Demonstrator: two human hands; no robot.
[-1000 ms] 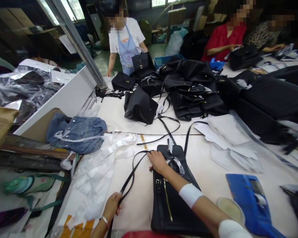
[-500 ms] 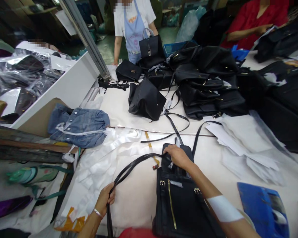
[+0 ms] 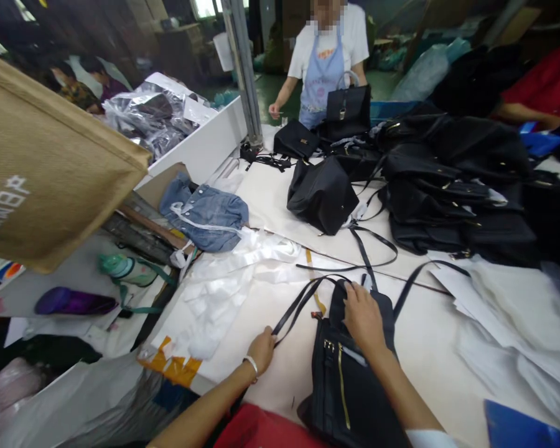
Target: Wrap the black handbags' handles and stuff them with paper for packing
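A black backpack (image 3: 329, 389) lies on the white table in front of me, with a gold zipper and buckles on its face. My left hand (image 3: 262, 350) is closed around a doubled black strap (image 3: 295, 309), which arcs up to the backpack's top end. There my right hand (image 3: 363, 316) rests over the flap, its fingers curled at the strap's end; what lies under the palm is hidden. Another thin black strap trails from the top of the backpack toward a black bag (image 3: 322, 196) lying farther back.
Black bags (image 3: 452, 168) are piled at the back right, with white paper sheets (image 3: 504, 311) before them. Left are a denim garment (image 3: 210, 214), white wrapping (image 3: 214, 305) and a hanging tan bag (image 3: 60, 162). Across the table stands a person in a blue apron (image 3: 324, 71).
My view has swung left, bringing the tan bag into sight. My left hand has moved up the strap, closer to the backpack. My right hand stays at the flap.
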